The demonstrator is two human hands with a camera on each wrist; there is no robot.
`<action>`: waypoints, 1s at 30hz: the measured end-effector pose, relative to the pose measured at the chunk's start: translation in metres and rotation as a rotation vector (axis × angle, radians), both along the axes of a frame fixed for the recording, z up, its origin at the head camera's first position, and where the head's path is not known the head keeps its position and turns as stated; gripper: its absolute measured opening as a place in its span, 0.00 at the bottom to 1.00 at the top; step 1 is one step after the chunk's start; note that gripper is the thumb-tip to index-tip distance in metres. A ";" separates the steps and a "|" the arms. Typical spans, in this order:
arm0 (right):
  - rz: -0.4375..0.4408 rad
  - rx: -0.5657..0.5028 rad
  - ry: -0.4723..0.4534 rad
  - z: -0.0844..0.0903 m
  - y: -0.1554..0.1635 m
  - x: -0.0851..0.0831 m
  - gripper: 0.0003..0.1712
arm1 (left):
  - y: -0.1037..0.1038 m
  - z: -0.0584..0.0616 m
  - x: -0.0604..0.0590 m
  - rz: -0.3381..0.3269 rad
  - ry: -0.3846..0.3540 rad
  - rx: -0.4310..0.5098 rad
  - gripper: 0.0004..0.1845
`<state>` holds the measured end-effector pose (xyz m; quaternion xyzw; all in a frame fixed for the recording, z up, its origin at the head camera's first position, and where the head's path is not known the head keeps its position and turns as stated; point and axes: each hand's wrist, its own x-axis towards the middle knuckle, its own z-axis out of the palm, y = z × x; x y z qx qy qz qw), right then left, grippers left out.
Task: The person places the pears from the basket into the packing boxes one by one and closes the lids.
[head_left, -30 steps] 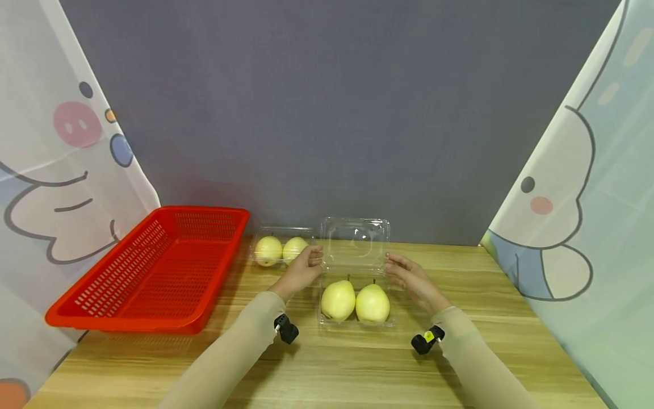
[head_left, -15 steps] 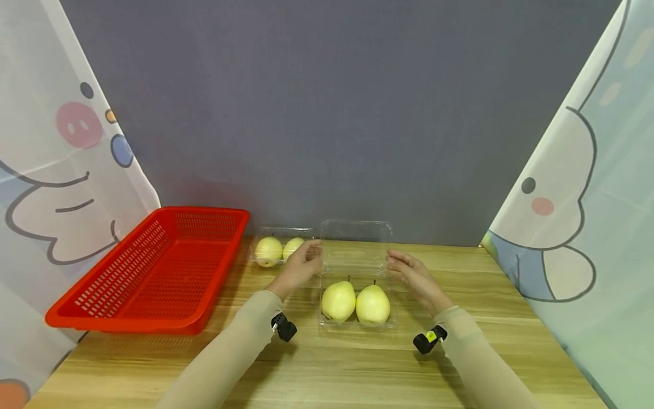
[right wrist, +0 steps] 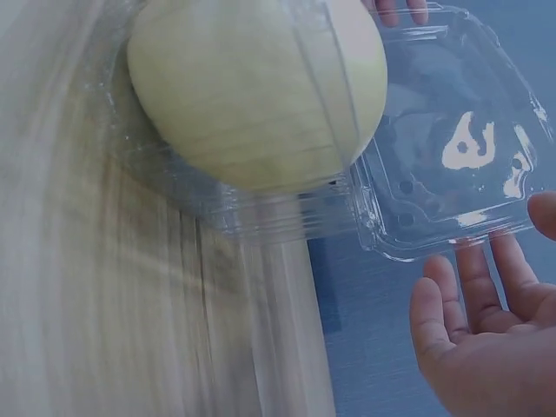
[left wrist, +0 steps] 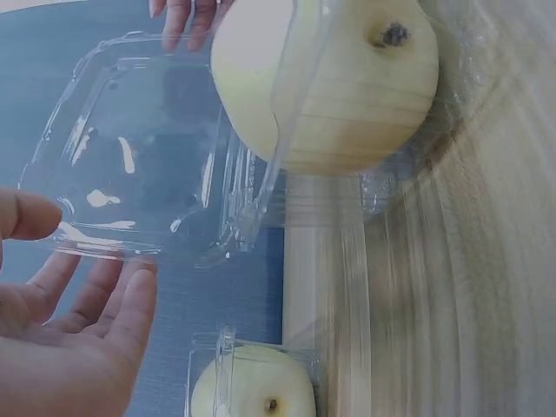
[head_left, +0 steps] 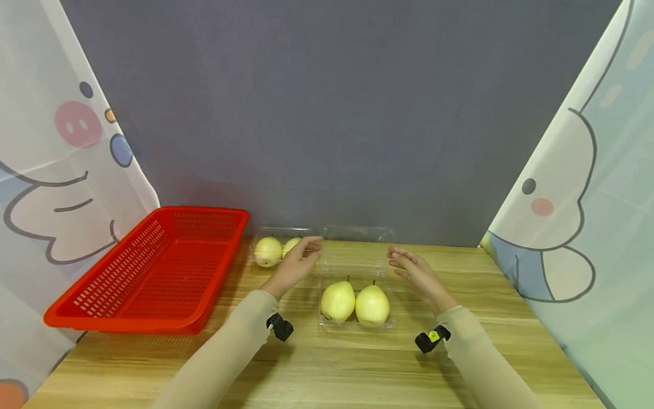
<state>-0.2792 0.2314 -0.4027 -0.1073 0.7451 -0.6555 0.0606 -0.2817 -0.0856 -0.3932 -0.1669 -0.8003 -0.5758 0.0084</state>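
Note:
A clear plastic clamshell box holds two pale yellow pears, the left pear and the right pear. Its clear lid is raised and leans back, away from the person. At the lid's left side, my left hand has loosely bent fingers by the edge, the thumb apart from them. My right hand is at the opposite side; in the right wrist view its fingertips meet or nearly meet the lid's edge. Whether either hand bears on the lid, I cannot tell.
A red perforated plastic basket stands on the left of the wooden table. Behind my left hand is a second clear box with pears. A grey wall rises behind the table.
The lid has tilted further back, its top edge now lower. My left hand's fingers have spread more from the thumb, and both wrists have shifted slightly outward. The pears stay put.

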 end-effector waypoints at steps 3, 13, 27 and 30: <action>0.004 0.007 0.006 0.001 0.001 0.001 0.35 | -0.002 0.001 0.002 -0.021 -0.007 0.021 0.21; 0.027 0.036 0.000 0.004 0.003 0.004 0.37 | -0.003 0.003 0.006 -0.049 -0.068 0.084 0.22; 0.030 0.043 0.009 0.003 0.004 0.011 0.37 | -0.008 0.000 0.011 -0.082 -0.102 0.088 0.21; 0.030 0.056 0.022 0.003 0.003 0.013 0.37 | -0.007 0.002 0.013 -0.090 -0.118 0.095 0.25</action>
